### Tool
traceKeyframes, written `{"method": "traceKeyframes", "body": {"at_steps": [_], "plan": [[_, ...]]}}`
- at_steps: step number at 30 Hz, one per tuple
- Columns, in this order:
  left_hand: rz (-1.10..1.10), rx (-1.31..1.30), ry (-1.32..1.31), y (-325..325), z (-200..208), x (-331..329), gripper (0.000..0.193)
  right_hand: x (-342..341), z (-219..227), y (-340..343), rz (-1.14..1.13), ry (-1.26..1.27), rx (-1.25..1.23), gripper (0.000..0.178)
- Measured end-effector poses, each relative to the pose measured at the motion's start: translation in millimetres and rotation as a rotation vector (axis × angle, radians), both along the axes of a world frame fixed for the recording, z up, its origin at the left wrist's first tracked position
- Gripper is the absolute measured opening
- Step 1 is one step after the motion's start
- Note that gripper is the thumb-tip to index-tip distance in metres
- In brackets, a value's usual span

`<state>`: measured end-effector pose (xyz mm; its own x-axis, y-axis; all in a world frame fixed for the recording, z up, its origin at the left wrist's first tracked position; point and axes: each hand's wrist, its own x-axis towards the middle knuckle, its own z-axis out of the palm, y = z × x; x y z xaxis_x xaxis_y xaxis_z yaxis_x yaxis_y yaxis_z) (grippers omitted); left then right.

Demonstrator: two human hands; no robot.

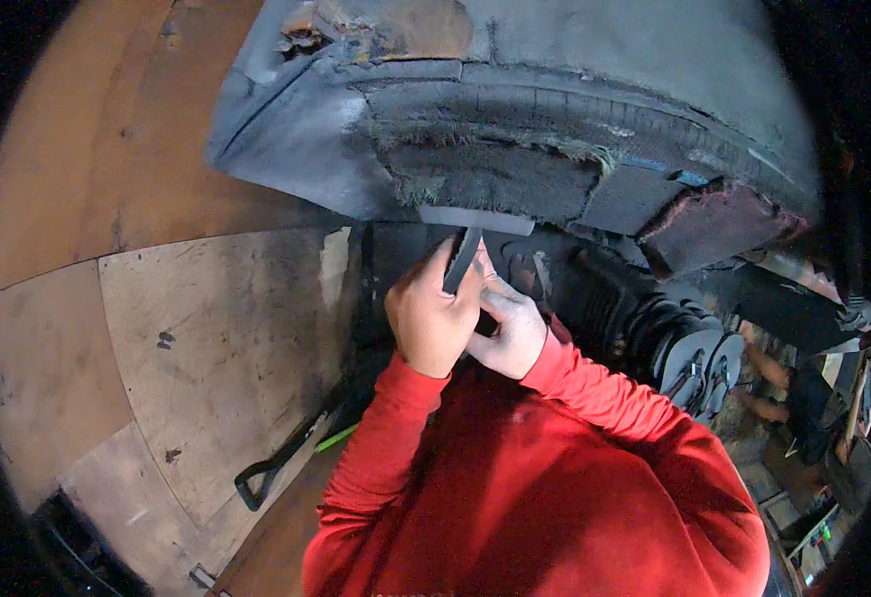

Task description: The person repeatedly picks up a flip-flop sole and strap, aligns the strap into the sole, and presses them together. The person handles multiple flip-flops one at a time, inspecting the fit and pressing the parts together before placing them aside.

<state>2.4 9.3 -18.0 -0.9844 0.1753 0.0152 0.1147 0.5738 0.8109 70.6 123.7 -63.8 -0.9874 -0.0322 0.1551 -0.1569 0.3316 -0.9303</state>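
Note:
My left hand (427, 316) is closed around a thin dark grey slab (463, 261), seen nearly edge-on, with its upper end close under a pale grey roller (477, 220). Whether the slab touches the roller I cannot tell. My right hand (515, 326) is closed just beside the left, its fingertips behind the slab and partly hidden; it seems to grip the same piece. Pale dust coats the right hand. Above the roller hangs a ragged, dust-covered cloth flap (495, 179) on a large grey machine housing (634, 40).
To the right stands a stack of dark sandals (689, 348) with straps. Worn wooden boards (216, 338) lie at the left, with a black handle (256, 486) and a green strip (336, 438) near my left arm. Another person's feet (766, 368) show at the far right among clutter.

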Motion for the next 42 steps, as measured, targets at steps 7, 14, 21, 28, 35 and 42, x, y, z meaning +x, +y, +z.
{"method": "traceKeyframes", "body": {"at_steps": [7, 14, 21, 28, 35, 42], "plan": [[0.050, 0.152, -0.188, 18.2, -39.5, -8.0, 0.033, -9.8, -14.0, 25.7, 0.002, -0.168, 0.250, 0.068], [0.047, 0.693, -0.190, -20.5, -11.6, 43.8, 0.042, 10.2, -5.4, -1.5, -0.117, 0.263, 0.597, 0.049], [-0.102, 0.382, 0.143, -31.8, -2.8, 36.4, 0.039, 0.4, -26.4, -10.6, -0.117, 0.422, 0.424, 0.047], [-0.165, 0.030, 0.148, -64.4, -27.0, 55.6, 0.028, 68.5, -0.1, 56.1, 0.162, -0.232, 0.257, 0.024], [-0.095, 0.076, -0.175, -116.5, -46.7, 78.3, 0.036, 272.5, 39.8, 264.4, -1.113, -0.502, -0.708, 0.015], [-0.212, 0.239, -0.230, -107.0, -39.5, 70.2, 0.034, 356.8, 80.7, 394.1, -1.291, 0.174, -0.887, 0.076]]}}
